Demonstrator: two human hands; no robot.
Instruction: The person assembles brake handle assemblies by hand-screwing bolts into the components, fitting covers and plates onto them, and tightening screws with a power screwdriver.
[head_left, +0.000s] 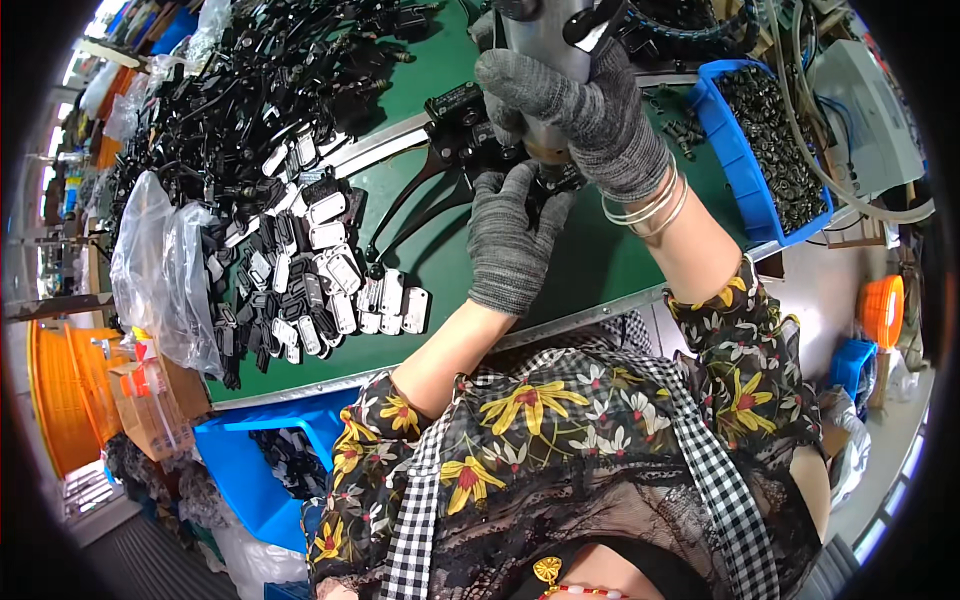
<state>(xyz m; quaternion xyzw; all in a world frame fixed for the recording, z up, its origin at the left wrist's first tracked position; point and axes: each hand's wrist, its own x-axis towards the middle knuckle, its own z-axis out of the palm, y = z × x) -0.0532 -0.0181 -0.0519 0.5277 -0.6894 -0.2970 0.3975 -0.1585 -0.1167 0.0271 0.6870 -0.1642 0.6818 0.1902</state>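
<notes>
My right hand (620, 130), in a grey knit glove, is wrapped round the body of a grey power screwdriver (555, 50) that points down at the bench. My left hand (510, 245), gloved alike, grips a black brake lever assembly (455, 105) right under the tool's lower end. Two curved black levers (415, 195) extend from the assembly toward the left front. Where the tool's tip meets the part is hidden by my fingers. Left of the levers lie many small black and white plates (335, 270), loosely heaped.
A big pile of black lever parts (240, 100) covers the far left of the green bench (600, 270). Clear plastic bags (165, 270) hang beside it. At the right stands a blue bin (725, 140) of small metal parts; another blue bin (235, 470) sits below the bench's front edge.
</notes>
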